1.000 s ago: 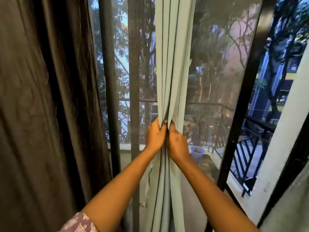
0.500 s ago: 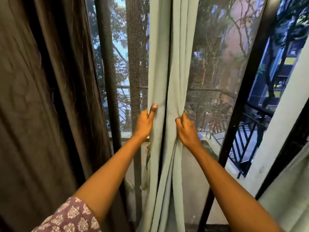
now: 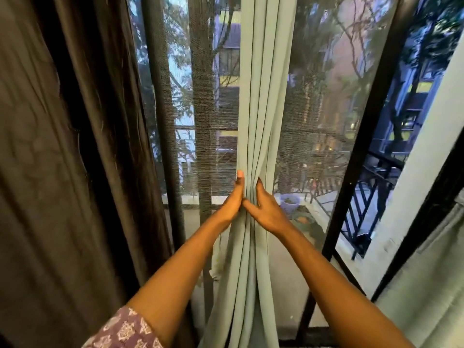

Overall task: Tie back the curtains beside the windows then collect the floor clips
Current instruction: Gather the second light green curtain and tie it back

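A pale green curtain [image 3: 261,96] hangs in narrow folds in front of the window's middle. My left hand [image 3: 232,200] holds its left side at waist height, thumb pointing up along the cloth and fingers hidden behind it. On the curtain's right side my right hand [image 3: 267,210] wraps around the folds, its thumb crossing the front to meet the left hand. Between the two hands the cloth is squeezed into a tight bundle. No tie-back and no floor clips are in view.
A dark brown curtain [image 3: 62,146] fills the left side. Behind the green curtain are a mesh screen [image 3: 319,109] and black window frames [image 3: 364,146]. A white wall [image 3: 439,159] stands at the right, and a balcony railing [image 3: 361,214] lies outside.
My hands, apart on either side of the green curtain half a second ago, have come together and pinched the folds into a narrower bundle. The view has tilted slightly.
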